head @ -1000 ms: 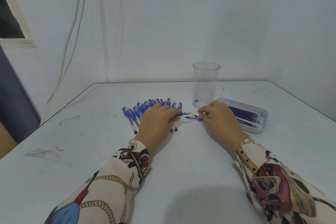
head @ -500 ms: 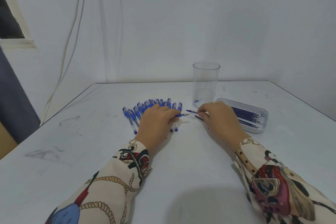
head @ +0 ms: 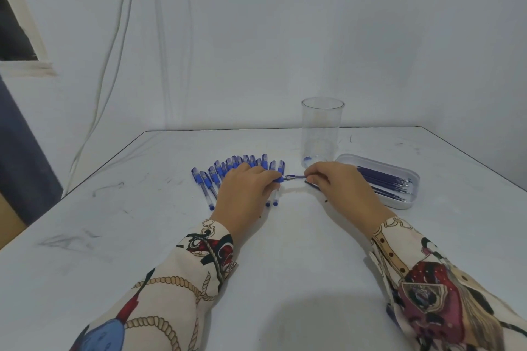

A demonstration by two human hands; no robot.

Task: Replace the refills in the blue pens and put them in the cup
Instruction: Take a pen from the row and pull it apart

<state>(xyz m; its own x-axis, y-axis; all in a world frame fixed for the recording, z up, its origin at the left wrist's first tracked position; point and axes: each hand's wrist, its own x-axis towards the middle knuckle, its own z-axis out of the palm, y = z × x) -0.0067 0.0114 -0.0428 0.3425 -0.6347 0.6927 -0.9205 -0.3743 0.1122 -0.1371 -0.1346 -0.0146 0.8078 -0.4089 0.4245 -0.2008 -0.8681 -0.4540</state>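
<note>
From my feed, the left hand (head: 245, 194) is curled over the fan of pens, fingers pinching the blue grip end of one pen (head: 278, 179) just past the row. The right hand (head: 339, 186) has thumb and forefinger pinched on a thin dark refill (head: 296, 177), and its tip meets the nose of that pen in the gap between the two hands. Pen and refill lie on one line, running left to right across the table, nearly flat (I can't tell how far the refill is inside). A second dark refill (head: 312, 186) pokes out under the right fingers, slanting toward me.

The other pens (head: 212, 182) lie fanned on the table, clear plastic barrels with blue grips, blue end caps toward me. The cup (head: 322, 131) is a tall clear plastic cylinder, upright, just behind the right hand. Right of it sits a shallow white oval tray (head: 410, 202) with a bundle of dark refills (head: 385, 182) lying lengthwise. The table (head: 142, 236) is white, smooth, scuffed with grey marks. Both sleeves are a cream print with ropes.
</note>
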